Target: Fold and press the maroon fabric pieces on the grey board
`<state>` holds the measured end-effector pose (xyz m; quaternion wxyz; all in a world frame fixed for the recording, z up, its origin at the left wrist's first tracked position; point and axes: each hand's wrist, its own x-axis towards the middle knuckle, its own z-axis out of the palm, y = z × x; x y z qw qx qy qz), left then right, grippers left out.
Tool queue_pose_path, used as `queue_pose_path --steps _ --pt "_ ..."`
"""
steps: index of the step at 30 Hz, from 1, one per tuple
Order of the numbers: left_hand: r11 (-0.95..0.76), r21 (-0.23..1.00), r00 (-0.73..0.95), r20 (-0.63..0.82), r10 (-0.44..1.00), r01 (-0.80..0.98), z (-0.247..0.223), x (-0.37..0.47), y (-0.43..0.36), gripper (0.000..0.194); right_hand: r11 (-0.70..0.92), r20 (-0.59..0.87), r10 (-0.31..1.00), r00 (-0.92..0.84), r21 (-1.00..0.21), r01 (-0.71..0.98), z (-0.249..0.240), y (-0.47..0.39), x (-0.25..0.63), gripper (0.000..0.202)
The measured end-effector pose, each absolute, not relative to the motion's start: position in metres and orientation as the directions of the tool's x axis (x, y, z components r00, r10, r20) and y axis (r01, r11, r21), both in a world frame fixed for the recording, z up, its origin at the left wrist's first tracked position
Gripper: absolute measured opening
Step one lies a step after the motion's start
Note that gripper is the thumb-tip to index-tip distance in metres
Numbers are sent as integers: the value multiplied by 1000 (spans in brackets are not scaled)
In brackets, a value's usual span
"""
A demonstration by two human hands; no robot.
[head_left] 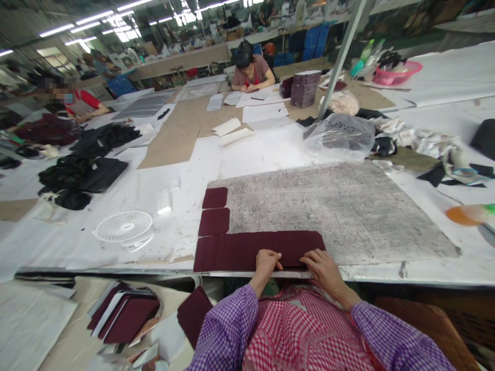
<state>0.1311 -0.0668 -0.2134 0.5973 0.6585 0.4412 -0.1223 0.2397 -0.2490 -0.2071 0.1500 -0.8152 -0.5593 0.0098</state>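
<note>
A row of overlapping maroon fabric panels [240,247] lies along the front edge of the table. My left hand [268,262] is closed, thumb and fingers pinched at the near edge of these panels. Farther right, my right hand [324,267] has its bent fingers and thumb at the right end of the same row, gripping the edge. Two smaller maroon pieces, one [214,221] just behind the row's left end and another [215,197] beyond it, lie flat on a worn grey board [309,206].
A white fan [124,226] lies left of the board. Below the table edge sit stacked maroon and white pieces [126,314]. A plastic bag [340,135], fabric scraps [421,136] and an orange bottle [466,214] are on the right. A co-worker [253,72] leans over the far side.
</note>
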Motion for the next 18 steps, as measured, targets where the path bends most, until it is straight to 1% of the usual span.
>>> queue_pose_path --steps 6,12,18 --pt "-83 661 607 -623 493 746 -216 135 -66 31 -295 122 938 324 -210 932 -203 -248 242 19" --pt "-192 616 609 -589 531 764 -208 136 -67 18 -287 118 943 312 -190 939 -199 -247 242 20" --pt "-258 585 613 -561 556 769 -205 137 -69 18 -296 116 940 320 -181 938 -200 -248 240 19"
